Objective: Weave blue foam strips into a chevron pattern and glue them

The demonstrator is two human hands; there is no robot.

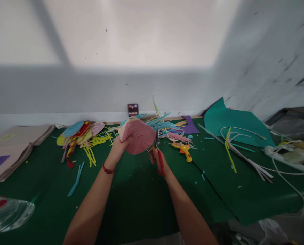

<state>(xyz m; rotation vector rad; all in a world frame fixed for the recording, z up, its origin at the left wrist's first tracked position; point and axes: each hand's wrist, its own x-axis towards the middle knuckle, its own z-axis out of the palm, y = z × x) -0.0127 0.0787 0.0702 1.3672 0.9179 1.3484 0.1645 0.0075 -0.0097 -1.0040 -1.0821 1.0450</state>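
Note:
My left hand (120, 144) is closed on the left edge of a rounded stack of pink foam sheets (139, 136), holding it up above the green table cover (131, 190). A red cord bracelet circles that wrist. My right hand (155, 157) is closed in the red handles of a pair of scissors (159, 149). The blades point up along the right edge of the pink stack.
Coloured foam strips and offcuts (90, 143) litter the table behind my hands. A yellow glue gun (184, 149) lies to the right. Teal foam sheet (233, 122) and white cables (282, 163) lie far right. Cardboard sheets (11, 146) and a clear plastic bottle (6, 212) are at left.

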